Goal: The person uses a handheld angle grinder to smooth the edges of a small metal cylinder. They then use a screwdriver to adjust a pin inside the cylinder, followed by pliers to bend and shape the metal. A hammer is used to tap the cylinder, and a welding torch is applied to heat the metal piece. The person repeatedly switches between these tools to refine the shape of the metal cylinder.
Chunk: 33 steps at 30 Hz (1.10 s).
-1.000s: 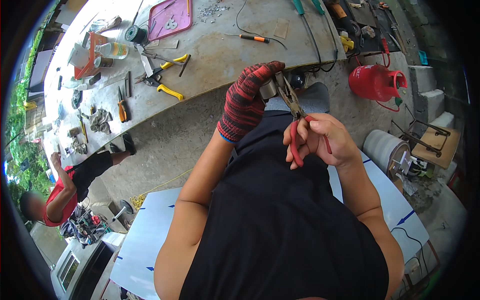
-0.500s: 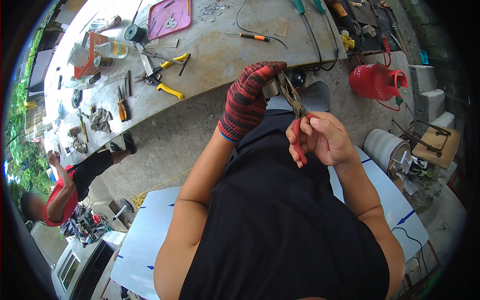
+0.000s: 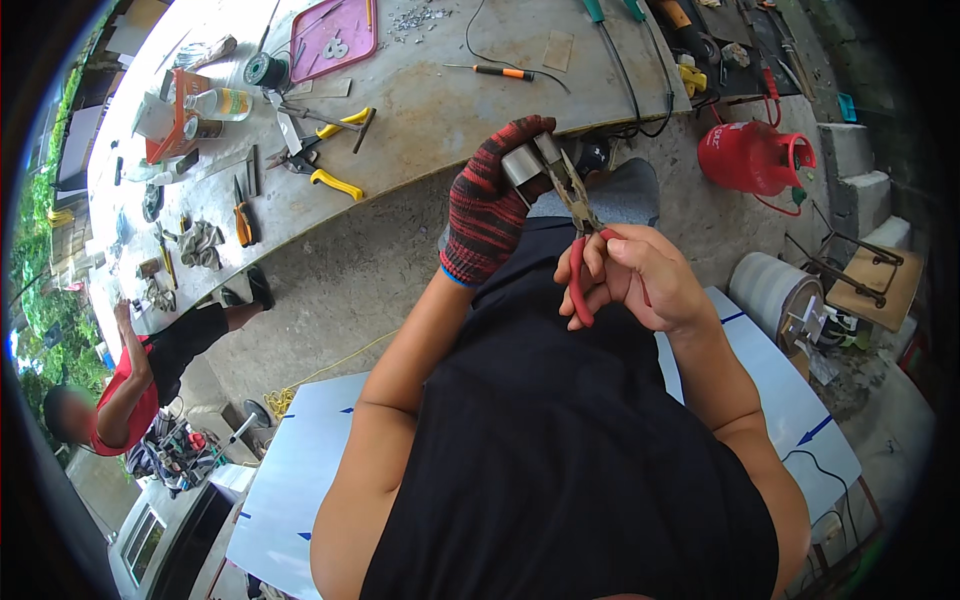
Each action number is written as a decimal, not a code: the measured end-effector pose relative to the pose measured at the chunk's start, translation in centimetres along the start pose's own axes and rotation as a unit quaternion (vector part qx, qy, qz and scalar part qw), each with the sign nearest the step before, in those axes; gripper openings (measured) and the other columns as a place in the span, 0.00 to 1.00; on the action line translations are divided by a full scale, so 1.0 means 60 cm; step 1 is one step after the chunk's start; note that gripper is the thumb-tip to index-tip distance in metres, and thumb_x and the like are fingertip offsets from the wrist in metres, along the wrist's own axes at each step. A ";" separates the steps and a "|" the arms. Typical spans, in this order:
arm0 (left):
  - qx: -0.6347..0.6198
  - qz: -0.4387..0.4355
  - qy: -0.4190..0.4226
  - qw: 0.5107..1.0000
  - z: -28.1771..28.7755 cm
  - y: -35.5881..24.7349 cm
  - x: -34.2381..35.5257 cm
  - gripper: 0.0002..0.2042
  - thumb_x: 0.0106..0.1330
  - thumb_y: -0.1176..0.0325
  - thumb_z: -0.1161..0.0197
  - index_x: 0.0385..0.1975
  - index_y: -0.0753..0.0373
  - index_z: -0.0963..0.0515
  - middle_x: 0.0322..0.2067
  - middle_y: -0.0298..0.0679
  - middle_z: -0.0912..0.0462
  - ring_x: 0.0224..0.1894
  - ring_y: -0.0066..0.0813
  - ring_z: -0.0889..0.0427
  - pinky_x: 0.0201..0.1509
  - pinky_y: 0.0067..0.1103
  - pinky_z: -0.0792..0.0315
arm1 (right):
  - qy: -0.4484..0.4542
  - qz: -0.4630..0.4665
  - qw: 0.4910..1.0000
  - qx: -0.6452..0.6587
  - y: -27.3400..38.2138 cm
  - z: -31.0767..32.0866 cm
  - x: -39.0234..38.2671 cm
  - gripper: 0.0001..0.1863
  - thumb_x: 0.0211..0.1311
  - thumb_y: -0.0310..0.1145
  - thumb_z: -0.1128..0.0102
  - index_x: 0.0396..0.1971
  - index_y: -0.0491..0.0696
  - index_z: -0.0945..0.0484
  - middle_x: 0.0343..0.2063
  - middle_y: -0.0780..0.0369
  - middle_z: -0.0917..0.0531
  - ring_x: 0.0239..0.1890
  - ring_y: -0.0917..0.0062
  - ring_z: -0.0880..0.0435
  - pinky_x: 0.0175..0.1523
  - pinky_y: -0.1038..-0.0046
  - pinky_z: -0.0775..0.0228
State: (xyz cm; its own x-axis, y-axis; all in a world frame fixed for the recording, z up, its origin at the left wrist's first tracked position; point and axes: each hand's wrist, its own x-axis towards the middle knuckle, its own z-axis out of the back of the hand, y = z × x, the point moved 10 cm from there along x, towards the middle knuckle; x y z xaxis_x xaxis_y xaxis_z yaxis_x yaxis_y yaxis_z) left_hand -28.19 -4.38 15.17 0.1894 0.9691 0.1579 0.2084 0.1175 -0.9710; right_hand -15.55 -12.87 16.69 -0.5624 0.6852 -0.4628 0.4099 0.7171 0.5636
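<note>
My left hand (image 3: pixel 488 208) wears a red and black knit glove and is closed around a small, shiny metal piece (image 3: pixel 521 164) with a rounded outer face. Part of that piece is hidden by the glove and the pliers. Bare, my right hand (image 3: pixel 645 272) grips pliers (image 3: pixel 577 292) with red handles. Their long jaws point up and away, beside the metal piece and close to its upper part. Whether the jaws clamp its edge I cannot tell. Both hands are held in front of my body, just off the near edge of the metal worktable (image 3: pixel 420 130).
On the table lie yellow-handled snips (image 3: pixel 338 183), orange-handled pliers (image 3: pixel 243 222), a screwdriver (image 3: pixel 505 73), a pink tray (image 3: pixel 335 45) and an orange box (image 3: pixel 165 140). A red gas cylinder (image 3: pixel 750 157) stands at the right. Another person (image 3: pixel 125 385) is at the far left.
My gloved left hand has turned and moved slightly left, so more of the metal piece shows. The pliers in my right hand have shifted a little left with it.
</note>
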 end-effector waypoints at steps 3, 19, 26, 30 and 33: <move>-0.043 0.029 -0.007 0.999 0.002 0.009 -0.003 0.30 0.63 0.85 0.31 0.66 0.64 0.29 0.63 0.44 0.21 0.67 0.34 0.23 0.69 0.30 0.25 | 0.006 0.004 1.000 -0.002 0.000 -0.001 -0.001 0.16 0.74 0.38 0.55 0.31 0.41 0.29 0.43 0.44 0.20 0.36 0.60 0.12 0.40 0.59 0.14; -0.253 0.104 -0.087 0.958 0.016 0.070 -0.019 0.30 0.69 0.65 0.28 0.68 0.63 0.31 0.66 0.49 0.26 0.64 0.40 0.22 0.70 0.33 0.27 | 0.015 -0.019 1.000 -0.006 -0.014 -0.019 -0.003 0.19 0.75 0.38 0.56 0.41 0.36 0.25 0.52 0.46 0.20 0.48 0.58 0.13 0.52 0.56 0.18; -0.329 0.145 -0.052 0.932 -0.001 0.085 -0.021 0.33 0.69 0.63 0.28 0.70 0.65 0.35 0.69 0.50 0.29 0.65 0.39 0.23 0.71 0.32 0.28 | 0.006 -0.003 1.000 -0.002 -0.013 -0.016 0.006 0.19 0.74 0.39 0.55 0.42 0.36 0.25 0.52 0.41 0.21 0.50 0.50 0.13 0.53 0.50 0.17; -0.326 0.149 -0.050 0.932 -0.007 0.086 -0.027 0.34 0.70 0.61 0.29 0.71 0.64 0.36 0.69 0.50 0.30 0.66 0.40 0.24 0.71 0.33 0.30 | 0.010 -0.003 1.000 -0.007 -0.009 -0.011 0.015 0.18 0.74 0.37 0.56 0.42 0.36 0.25 0.52 0.42 0.21 0.49 0.51 0.13 0.52 0.51 0.17; -0.297 0.147 -0.044 0.942 -0.009 0.082 -0.028 0.34 0.70 0.60 0.29 0.71 0.64 0.36 0.69 0.49 0.30 0.68 0.40 0.25 0.72 0.34 0.30 | -0.003 -0.009 1.000 -0.018 -0.010 -0.008 0.016 0.18 0.74 0.37 0.56 0.42 0.36 0.25 0.51 0.42 0.20 0.47 0.52 0.12 0.50 0.53 0.17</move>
State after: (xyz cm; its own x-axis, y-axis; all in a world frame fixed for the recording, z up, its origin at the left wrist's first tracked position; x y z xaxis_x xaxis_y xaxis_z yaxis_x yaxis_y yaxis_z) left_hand -26.97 -5.54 10.25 0.2485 0.9580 -0.1432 0.6645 -0.2762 -0.6944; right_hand -16.67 -12.69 16.25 -0.5653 0.6736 -0.4761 0.3738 0.7237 0.5801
